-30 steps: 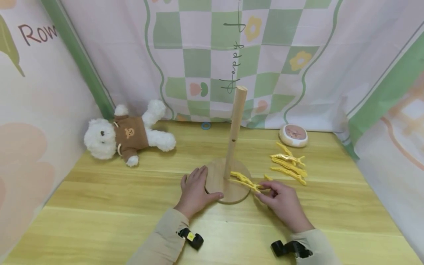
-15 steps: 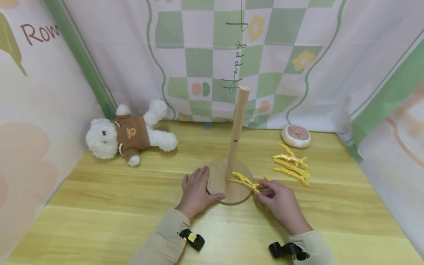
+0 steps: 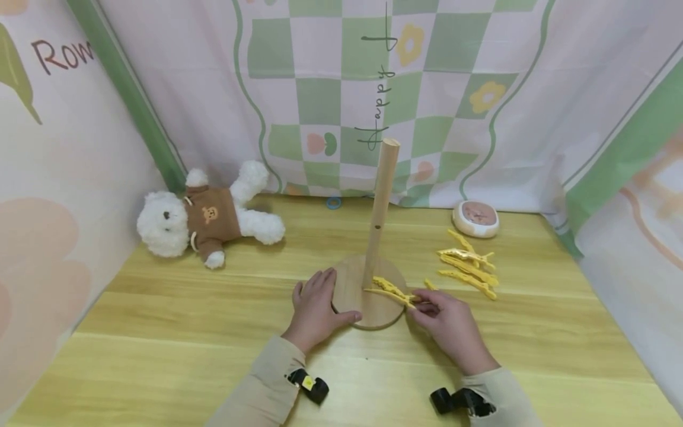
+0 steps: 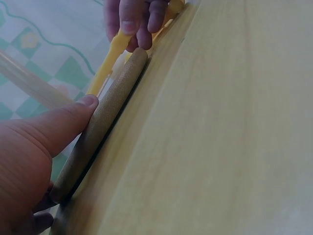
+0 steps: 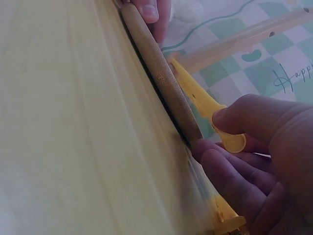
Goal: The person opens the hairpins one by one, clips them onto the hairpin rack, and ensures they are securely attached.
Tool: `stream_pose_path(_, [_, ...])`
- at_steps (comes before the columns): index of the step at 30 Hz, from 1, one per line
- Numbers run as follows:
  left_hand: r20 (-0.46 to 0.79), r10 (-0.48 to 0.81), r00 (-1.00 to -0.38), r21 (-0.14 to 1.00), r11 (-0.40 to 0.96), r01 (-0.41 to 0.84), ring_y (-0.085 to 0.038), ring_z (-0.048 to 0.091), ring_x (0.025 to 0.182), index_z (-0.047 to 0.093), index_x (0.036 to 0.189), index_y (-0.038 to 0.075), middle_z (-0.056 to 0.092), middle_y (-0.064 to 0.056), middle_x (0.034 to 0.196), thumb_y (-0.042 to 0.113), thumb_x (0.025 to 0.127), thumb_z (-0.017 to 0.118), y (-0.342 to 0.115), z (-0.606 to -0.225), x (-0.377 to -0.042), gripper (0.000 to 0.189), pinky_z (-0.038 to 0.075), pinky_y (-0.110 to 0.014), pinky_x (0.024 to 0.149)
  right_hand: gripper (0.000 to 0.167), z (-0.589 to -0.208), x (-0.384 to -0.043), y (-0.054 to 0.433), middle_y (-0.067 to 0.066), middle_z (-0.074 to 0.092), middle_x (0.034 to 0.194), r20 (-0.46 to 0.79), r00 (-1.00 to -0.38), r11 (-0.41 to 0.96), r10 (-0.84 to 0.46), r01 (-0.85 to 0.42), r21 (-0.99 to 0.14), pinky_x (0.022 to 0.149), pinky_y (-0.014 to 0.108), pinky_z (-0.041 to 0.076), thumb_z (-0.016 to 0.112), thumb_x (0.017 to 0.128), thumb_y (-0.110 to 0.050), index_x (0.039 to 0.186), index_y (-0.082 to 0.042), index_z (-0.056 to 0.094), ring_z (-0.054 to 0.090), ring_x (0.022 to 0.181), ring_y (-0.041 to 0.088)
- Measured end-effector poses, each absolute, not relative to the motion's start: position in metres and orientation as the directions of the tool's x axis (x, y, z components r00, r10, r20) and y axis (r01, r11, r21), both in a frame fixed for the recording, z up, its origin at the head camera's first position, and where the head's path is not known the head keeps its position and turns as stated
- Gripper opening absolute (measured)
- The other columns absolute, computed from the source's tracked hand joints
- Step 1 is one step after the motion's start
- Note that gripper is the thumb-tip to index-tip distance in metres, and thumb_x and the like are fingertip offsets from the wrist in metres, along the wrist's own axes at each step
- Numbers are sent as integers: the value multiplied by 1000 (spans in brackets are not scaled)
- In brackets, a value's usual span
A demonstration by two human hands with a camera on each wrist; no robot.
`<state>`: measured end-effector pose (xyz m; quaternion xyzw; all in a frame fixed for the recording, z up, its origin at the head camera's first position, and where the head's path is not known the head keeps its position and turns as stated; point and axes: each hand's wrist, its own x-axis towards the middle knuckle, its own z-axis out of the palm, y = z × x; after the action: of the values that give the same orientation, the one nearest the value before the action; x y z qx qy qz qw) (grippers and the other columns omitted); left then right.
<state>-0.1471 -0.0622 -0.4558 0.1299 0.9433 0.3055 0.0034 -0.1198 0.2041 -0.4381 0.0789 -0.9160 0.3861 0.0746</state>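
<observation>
The right hand (image 3: 450,327) pinches a yellow clip (image 3: 392,288) at the wooden stand's (image 3: 376,237) four o'clock; the left hand (image 3: 317,308), grip spread, rests against its base (image 3: 368,313) near nine o'clock.

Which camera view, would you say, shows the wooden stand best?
The head view, since the wooden stand shows its post from top to foot and most of its round base. Both wrist views show the base edge-on and only part of the post.
</observation>
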Motion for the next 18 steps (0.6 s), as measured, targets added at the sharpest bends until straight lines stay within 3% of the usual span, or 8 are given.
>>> stream_pose_path(18, [78,253,-964,578,777,250,-36,29,147,35,155,4,37,-13,159,61,77,78,-62,-456,-148,106,9,-67,115,34,-438,-125,195,11,74,101,207,-971,708,-118,-228,-668,74,30,60,80,85,-9,116,1,71,72,86,20])
